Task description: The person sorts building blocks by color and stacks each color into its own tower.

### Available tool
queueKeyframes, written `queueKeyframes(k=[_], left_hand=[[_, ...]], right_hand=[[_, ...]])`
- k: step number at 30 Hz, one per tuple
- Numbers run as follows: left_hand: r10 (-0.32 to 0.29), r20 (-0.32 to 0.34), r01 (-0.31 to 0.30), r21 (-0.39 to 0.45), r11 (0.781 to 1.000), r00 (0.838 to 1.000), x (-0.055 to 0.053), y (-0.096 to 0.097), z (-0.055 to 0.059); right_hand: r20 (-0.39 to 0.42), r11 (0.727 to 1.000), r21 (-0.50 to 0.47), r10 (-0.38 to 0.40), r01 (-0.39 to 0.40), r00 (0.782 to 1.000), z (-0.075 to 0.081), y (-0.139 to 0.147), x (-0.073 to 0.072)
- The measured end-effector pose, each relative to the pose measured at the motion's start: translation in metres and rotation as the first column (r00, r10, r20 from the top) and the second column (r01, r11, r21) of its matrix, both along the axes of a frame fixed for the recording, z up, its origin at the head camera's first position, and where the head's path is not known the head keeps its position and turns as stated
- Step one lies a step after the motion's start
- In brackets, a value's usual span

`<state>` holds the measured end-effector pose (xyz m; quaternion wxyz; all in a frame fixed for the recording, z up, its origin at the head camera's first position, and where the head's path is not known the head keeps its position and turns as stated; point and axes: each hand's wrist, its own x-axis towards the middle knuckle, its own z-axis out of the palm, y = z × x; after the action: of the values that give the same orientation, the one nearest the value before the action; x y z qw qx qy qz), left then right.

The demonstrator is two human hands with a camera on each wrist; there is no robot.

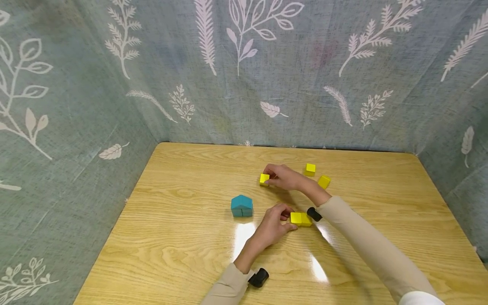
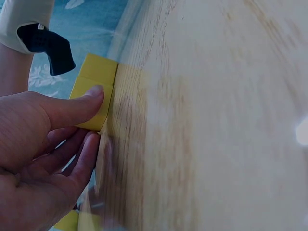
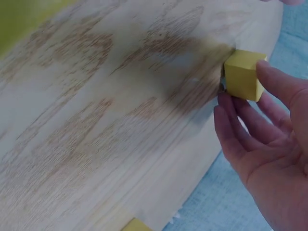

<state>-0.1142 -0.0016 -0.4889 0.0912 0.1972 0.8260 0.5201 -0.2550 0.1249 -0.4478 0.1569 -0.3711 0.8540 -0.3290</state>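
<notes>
My right hand (image 1: 284, 177) pinches a yellow cube (image 1: 264, 179) between thumb and fingers, left of the other far cubes. The right wrist view shows the thumb on one side of that cube (image 3: 243, 74) and fingertips at its lower edge. Nearer to me, my left hand (image 1: 272, 226) grips the left one of two yellow blocks (image 1: 295, 218) that sit side by side. In the left wrist view its thumb lies across the near block (image 2: 91, 103), with the second block (image 2: 98, 69) right against it.
A small teal house-shaped block stack (image 1: 242, 206) stands left of both hands. Two loose yellow blocks, one upright (image 1: 310, 170) and one turned (image 1: 324, 181), lie beyond the right forearm. The wooden table (image 1: 171, 237) meets a leaf-patterned curtain (image 1: 244, 106) at the back and sides.
</notes>
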Motion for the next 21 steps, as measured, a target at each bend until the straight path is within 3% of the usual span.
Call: queueKeyframes(k=[8, 14, 21], left_hand=[[0.003, 0.0, -0.003, -0.004, 1.0, 1.0, 0.0, 0.0, 0.0], [0.002, 0.001, -0.002, -0.013, 1.0, 1.0, 0.0, -0.001, 0.0], [-0.004, 0.002, 0.004, -0.023, 1.0, 1.0, 0.0, -0.002, 0.001]], right_hand=[[-0.001, 0.998, 0.05, -0.031, 0.031, 1.0, 0.003, -0.004, 0.002], [0.024, 1.0, 0.011, -0.017, 0.016, 1.0, 0.003, 0.001, 0.004], [0.059, 0.997, -0.054, -0.058, 0.061, 0.997, 0.008, 0.012, 0.015]])
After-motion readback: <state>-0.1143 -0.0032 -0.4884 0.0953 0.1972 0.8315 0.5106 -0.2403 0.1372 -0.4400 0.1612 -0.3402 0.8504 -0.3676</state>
